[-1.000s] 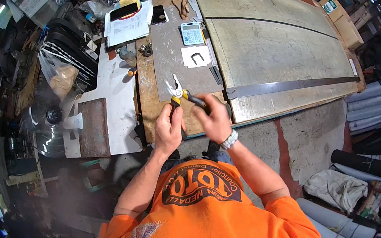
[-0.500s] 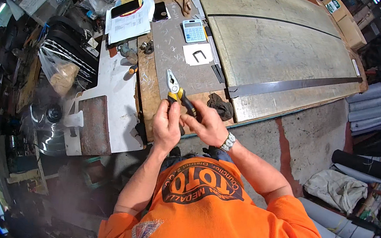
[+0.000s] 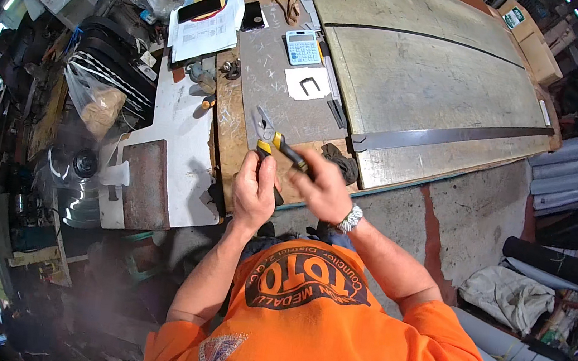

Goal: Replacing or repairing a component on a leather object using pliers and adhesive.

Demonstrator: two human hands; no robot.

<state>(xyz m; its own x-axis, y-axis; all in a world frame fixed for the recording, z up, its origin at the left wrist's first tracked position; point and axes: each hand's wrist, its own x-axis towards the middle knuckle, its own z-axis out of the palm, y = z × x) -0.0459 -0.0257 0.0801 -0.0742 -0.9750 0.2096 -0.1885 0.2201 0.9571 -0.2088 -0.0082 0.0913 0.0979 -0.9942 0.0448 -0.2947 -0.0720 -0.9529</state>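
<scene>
A pair of combination pliers [image 3: 266, 131] with yellow-and-black handles points away from me over the near edge of the bench. My left hand [image 3: 254, 194] is closed round the left handle, thumb up along it. The right handle runs into the fingers of my right hand [image 3: 325, 192], which are slightly smeared by motion. The handles stand apart. Nothing clear shows between the jaws. Close beyond the pliers, a black U-shaped piece [image 3: 310, 86] lies on a white paper [image 3: 298, 93]. A dark crumpled cloth [image 3: 341, 164] sits to the right of the pliers.
A light-blue calculator [image 3: 303, 48] and papers [image 3: 205, 40] with a phone lie farther back. At right, a dark metal strip [image 3: 446, 136] rests along a large worn board [image 3: 431, 82]. An orange-handled tool [image 3: 208, 101] and a rusty plate [image 3: 145, 181] are to the left.
The pliers' handles have spread wider, my right hand shifting right with its handle. My left hand stays on the left handle. The view has shifted slightly.
</scene>
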